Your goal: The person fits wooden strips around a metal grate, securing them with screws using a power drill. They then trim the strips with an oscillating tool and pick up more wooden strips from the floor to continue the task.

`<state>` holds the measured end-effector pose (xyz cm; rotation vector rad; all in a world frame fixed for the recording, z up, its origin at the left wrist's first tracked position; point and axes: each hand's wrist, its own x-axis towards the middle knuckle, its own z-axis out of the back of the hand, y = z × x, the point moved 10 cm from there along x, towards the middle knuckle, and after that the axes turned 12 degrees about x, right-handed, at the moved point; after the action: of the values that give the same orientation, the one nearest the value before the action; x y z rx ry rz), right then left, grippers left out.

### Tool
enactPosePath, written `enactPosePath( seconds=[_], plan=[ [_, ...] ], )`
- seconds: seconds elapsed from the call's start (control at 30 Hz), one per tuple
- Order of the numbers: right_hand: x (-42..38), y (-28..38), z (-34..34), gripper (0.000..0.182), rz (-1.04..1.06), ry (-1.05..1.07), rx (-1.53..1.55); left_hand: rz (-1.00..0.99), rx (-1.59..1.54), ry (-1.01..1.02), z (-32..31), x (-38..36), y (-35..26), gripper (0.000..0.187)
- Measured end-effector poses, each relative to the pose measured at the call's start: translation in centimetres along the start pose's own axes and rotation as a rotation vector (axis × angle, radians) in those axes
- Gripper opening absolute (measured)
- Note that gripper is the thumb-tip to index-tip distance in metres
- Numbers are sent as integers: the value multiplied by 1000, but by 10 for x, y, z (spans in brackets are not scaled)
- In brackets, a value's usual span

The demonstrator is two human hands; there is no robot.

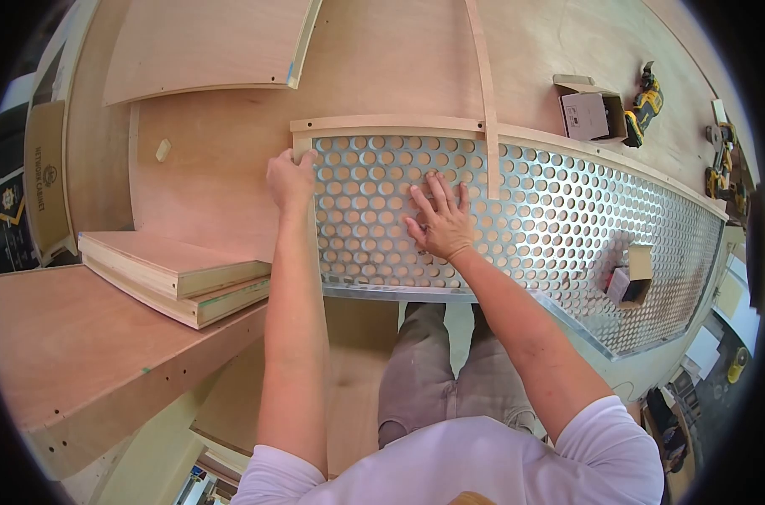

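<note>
A perforated metal sheet (374,244) with round holes lies across the wooden surface in front of me. A thin wooden strip (374,125) runs along its far edge, and a short upright strip (304,147) borders its left end. My left hand (291,178) is closed around that short strip at the sheet's left edge; its fingertips are partly hidden. My right hand (441,217) rests flat on the sheet with fingers spread. Just beyond its fingertips, a long wooden strip (487,101) crosses the far edge and ends over the sheet.
An open box (586,114) and a yellow-black power tool (646,105) sit on the far panel. Another small box (631,278) stands on the sheet. Stacked wooden panels (176,273) lie at the left, on a wooden bench (104,337). A raised panel (205,42) is at the upper left.
</note>
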<state>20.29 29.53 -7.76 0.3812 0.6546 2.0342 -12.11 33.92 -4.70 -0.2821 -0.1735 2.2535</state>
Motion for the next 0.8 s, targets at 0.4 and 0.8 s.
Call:
enactPosePath(
  seconds=[0.4,0.8],
  plan=[
    [1,1,0,62,3,3,-11,97,20,214,10,-5,-15,30],
    [1,3,5,63,19,-26,12,-35,73,-53,-10,0,8,42]
  ],
)
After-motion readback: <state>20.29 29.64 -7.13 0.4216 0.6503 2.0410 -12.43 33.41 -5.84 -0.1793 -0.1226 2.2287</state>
